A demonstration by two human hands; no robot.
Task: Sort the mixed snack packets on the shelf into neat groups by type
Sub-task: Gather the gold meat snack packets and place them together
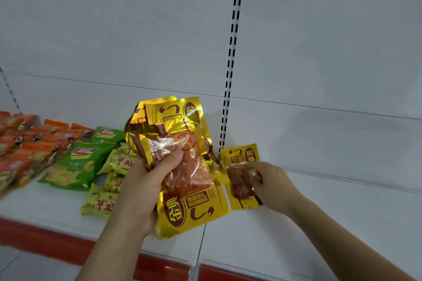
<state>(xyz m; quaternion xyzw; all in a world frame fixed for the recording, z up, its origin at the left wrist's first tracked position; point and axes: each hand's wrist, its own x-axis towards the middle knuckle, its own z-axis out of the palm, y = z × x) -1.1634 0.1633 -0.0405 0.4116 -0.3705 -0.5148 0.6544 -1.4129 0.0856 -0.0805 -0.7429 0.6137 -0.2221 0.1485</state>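
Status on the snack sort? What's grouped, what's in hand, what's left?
Looks done: orange packets piled together at far left of the shelf.
In hand: left hand grips a bunch of gold packets; right hand pinches one more gold packet.
Left: green chip bags and yellow-green packets lie overlapping and askew; gold bunch not yet set down.

Gold snack packets (pixel 180 166): several, clear window showing red-orange strips, bunched upright and fanned above the shelf (pixel 319 212).
Single gold packet (pixel 242 175): same type, just right of the bunch.
Green chip bags (pixel 75 166): two, lying flat, left.
Yellow-green packets (pixel 107 191): overlapping, beside the chips.
Orange packets (pixel 29 143): heaped at far left.
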